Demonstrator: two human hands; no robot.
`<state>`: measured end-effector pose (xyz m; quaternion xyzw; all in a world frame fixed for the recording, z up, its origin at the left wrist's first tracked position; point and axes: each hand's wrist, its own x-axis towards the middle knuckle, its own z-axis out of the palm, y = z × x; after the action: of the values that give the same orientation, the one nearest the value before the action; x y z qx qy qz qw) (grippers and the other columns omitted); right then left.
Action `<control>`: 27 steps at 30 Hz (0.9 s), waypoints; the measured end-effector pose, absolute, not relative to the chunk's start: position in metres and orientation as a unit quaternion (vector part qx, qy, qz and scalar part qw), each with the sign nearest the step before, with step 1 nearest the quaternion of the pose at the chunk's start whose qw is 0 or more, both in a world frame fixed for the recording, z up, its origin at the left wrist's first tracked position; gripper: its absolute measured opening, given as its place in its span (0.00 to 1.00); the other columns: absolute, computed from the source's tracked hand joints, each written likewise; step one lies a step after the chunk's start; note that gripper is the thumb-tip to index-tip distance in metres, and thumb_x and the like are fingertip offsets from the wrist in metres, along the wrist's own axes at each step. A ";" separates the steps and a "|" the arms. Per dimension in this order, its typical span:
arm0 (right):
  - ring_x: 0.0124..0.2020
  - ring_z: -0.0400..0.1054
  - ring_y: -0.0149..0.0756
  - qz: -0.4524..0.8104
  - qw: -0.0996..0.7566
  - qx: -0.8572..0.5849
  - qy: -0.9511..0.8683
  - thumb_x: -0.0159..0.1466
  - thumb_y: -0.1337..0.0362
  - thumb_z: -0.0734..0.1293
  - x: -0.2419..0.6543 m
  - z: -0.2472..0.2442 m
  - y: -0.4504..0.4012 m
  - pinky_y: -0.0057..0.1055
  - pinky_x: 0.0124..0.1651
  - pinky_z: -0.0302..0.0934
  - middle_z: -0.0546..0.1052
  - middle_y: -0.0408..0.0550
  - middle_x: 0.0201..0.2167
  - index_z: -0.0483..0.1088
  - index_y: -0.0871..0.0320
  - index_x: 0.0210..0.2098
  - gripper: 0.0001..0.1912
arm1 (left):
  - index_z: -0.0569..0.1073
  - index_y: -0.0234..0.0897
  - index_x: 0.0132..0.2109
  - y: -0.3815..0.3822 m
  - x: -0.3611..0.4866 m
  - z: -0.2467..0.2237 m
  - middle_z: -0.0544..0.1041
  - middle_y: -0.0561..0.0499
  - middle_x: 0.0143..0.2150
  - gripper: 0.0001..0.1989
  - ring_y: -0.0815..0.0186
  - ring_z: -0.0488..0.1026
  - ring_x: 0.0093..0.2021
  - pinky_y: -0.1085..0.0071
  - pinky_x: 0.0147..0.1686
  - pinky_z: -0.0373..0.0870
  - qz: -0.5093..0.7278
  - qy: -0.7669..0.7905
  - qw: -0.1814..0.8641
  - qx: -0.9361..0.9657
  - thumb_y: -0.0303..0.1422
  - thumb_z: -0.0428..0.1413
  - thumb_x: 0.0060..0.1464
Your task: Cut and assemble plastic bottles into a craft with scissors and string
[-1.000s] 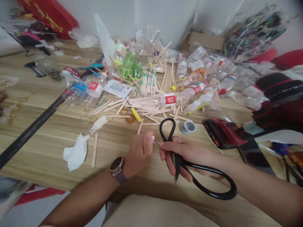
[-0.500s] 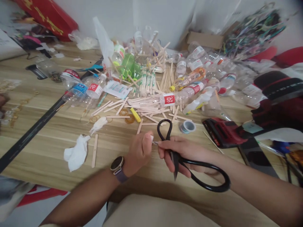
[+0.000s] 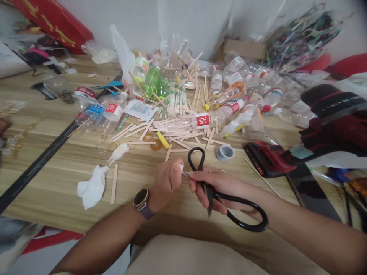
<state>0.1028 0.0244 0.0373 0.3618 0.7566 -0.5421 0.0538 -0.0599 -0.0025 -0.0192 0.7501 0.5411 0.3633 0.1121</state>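
My left hand (image 3: 168, 179), with a watch (image 3: 141, 200) on its wrist, is closed around a small white piece (image 3: 181, 167); most of it is hidden by the fingers. Black-handled scissors (image 3: 210, 198) rest in my right hand (image 3: 226, 183), blades pointing down toward me, the loops sticking out on both sides. The thumb and finger of that hand also pinch a thin, twisted, light strand (image 3: 185, 173) that runs to the white piece. Just beyond my right hand stands a small grey spool (image 3: 225, 152).
Wooden sticks (image 3: 177, 128), clear plastic bottles (image 3: 202, 121) and a yellow-handled tool (image 3: 162, 140) lie heaped ahead. Crumpled white tissue (image 3: 93, 187) and a single stick (image 3: 114, 184) are at left. A red-and-black cordless power tool (image 3: 275, 158) lies at right.
Both hands shift only slightly, still close together. The scissors have turned a little in my right hand, and the view has moved slightly.
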 end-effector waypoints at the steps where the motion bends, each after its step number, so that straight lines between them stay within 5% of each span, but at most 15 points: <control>1: 0.09 0.61 0.29 -0.546 0.052 0.361 0.754 0.72 0.61 0.38 0.103 0.037 0.024 0.26 0.15 0.54 0.75 0.42 0.18 0.66 0.59 0.35 0.29 | 0.66 0.39 0.30 -0.003 -0.060 -0.019 0.69 0.51 0.24 0.19 0.66 0.68 0.27 0.70 0.31 0.66 0.366 0.543 0.113 0.748 0.26 0.35 0.65; 8: 0.31 0.72 0.37 -0.397 -0.030 0.416 0.817 0.65 0.72 0.57 0.111 0.040 0.027 0.28 0.28 0.54 0.78 0.61 0.35 0.69 0.64 0.35 0.10 | 0.65 0.39 0.30 0.004 -0.058 -0.023 0.68 0.54 0.21 0.14 0.65 0.65 0.22 0.70 0.24 0.61 0.344 0.551 0.122 0.751 0.27 0.40 0.63; 11: 0.23 0.70 0.33 -0.427 -0.028 0.400 0.811 0.70 0.65 0.54 0.112 0.033 0.027 0.26 0.25 0.55 0.78 0.54 0.29 0.69 0.62 0.32 0.15 | 0.63 0.40 0.29 0.004 -0.058 -0.021 0.66 0.54 0.20 0.18 0.65 0.64 0.21 0.69 0.23 0.59 0.350 0.547 0.121 0.751 0.28 0.36 0.65; 16: 0.08 0.58 0.27 -0.525 0.000 0.342 0.779 0.73 0.58 0.36 0.106 0.021 0.021 0.25 0.14 0.54 0.73 0.42 0.17 0.67 0.61 0.35 0.33 | 0.63 0.40 0.29 0.000 -0.059 -0.016 0.69 0.49 0.23 0.23 0.64 0.68 0.26 0.68 0.29 0.65 0.379 0.532 0.106 0.750 0.30 0.29 0.66; 23: 0.29 0.71 0.36 -0.415 -0.075 0.390 0.819 0.69 0.63 0.56 0.114 0.027 0.024 0.28 0.28 0.58 0.77 0.57 0.31 0.69 0.62 0.32 0.15 | 0.66 0.38 0.33 0.000 -0.059 -0.022 0.70 0.51 0.22 0.15 0.65 0.68 0.24 0.69 0.25 0.64 0.351 0.544 0.088 0.757 0.29 0.39 0.64; 27: 0.21 0.68 0.32 -0.425 -0.079 0.374 0.821 0.71 0.56 0.52 0.115 0.022 0.021 0.27 0.24 0.57 0.76 0.52 0.26 0.68 0.61 0.30 0.21 | 0.67 0.38 0.32 0.000 -0.059 -0.020 0.70 0.49 0.23 0.18 0.63 0.68 0.25 0.68 0.27 0.64 0.359 0.535 0.070 0.762 0.29 0.36 0.65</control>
<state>0.1150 0.0213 0.0218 0.3740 0.8206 -0.4248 -0.0788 -0.0589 -0.0001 -0.0200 0.7615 0.5352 0.3589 0.0695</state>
